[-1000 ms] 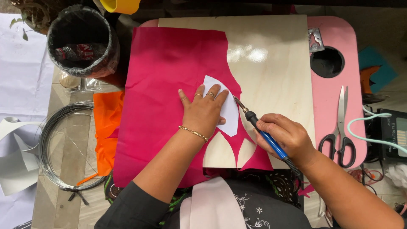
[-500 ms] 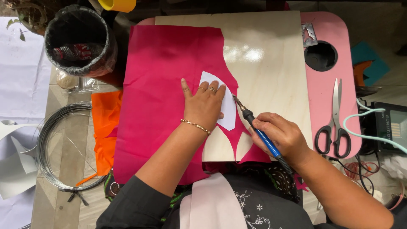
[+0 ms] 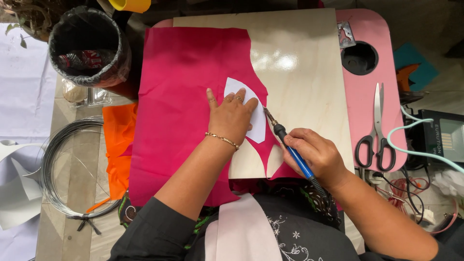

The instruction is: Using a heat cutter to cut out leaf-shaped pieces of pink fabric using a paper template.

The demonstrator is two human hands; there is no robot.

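Left hand (image 3: 232, 116) flat on white template (image 3: 251, 113) over magenta fabric (image 3: 183, 96); right hand (image 3: 314, 157) gripping blue-handled hot tool (image 3: 287, 145).

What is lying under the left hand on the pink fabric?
Under the left hand lies a white paper template on the pink fabric. Its upper and right edges show; the part beneath the palm is covered.

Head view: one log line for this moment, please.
left hand: flat on white petal-shaped paper template | right hand: grip on blue-handled hot tool, tip at template edge | under: magenta fabric sheet
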